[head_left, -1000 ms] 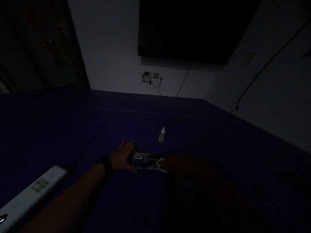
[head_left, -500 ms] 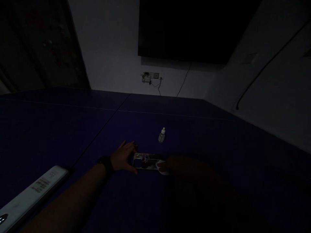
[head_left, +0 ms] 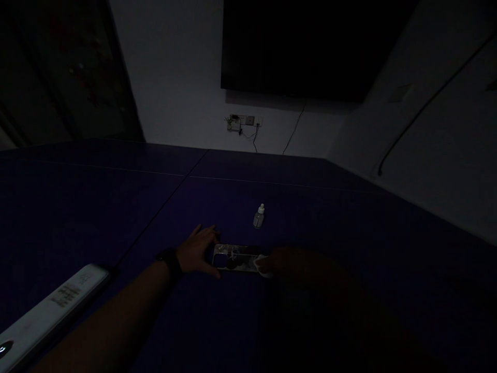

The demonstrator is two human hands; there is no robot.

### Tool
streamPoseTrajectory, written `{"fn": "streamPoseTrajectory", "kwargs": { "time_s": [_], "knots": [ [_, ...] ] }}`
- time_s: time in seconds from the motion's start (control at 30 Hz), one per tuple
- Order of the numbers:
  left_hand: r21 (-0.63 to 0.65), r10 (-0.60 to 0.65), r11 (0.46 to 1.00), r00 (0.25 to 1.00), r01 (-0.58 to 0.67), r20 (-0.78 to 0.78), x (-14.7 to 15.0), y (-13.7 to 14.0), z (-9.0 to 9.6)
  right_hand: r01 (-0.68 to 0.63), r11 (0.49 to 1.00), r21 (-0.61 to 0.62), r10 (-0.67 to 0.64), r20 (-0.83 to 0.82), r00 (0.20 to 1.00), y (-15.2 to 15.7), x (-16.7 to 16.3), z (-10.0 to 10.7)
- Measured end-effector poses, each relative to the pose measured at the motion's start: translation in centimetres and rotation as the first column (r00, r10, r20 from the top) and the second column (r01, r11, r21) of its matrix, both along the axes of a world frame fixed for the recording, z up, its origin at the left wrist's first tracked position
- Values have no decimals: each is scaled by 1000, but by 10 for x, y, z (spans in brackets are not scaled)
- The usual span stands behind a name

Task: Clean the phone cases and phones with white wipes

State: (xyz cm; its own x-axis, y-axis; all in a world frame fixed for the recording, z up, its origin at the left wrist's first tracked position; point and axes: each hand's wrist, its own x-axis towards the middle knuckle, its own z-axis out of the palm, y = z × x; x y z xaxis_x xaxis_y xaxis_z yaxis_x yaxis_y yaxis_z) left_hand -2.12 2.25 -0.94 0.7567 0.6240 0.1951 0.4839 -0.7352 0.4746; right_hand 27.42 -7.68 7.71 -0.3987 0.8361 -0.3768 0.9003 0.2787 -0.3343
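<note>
Lying flat at the lower centre, the phone case [head_left: 243, 262] looks light, springy and perhaps slick, so we judge its long edges the best hold. Our left hand [head_left: 196, 252] spreads wide around its left end; whether it presses, we cannot tell. Our right hand [head_left: 287, 261], deep in shadow, pinches a white cloth [head_left: 265, 268] on the right end. Beyond stands a small bottle [head_left: 258, 218]; the purple surface [head_left: 310, 207] stretches widest toward the right.
</note>
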Motion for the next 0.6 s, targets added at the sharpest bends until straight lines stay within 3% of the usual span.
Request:
{"fn": "streamPoseTrajectory", "kwargs": {
  "time_s": [0.1,0.2,0.43,0.6],
  "knots": [
    [3,-12,1000,1000,12,10,-2,2,-3,90,994,-68,-95,-68,993,-3,-10,-4],
    [10,-8,1000,1000,8,10,-2,2,-4,64,997,-31,-67,-127,990,-2,-12,-7],
    [-2,10,1000,1000,-10,-14,1,-1,1,41,999,-35,-40,42,998,-3,0,9],
    [3,5,1000,1000,-5,-20,1,-1,2,68,998,-18,-70,-101,992,-2,-7,-7]
  ]
}}
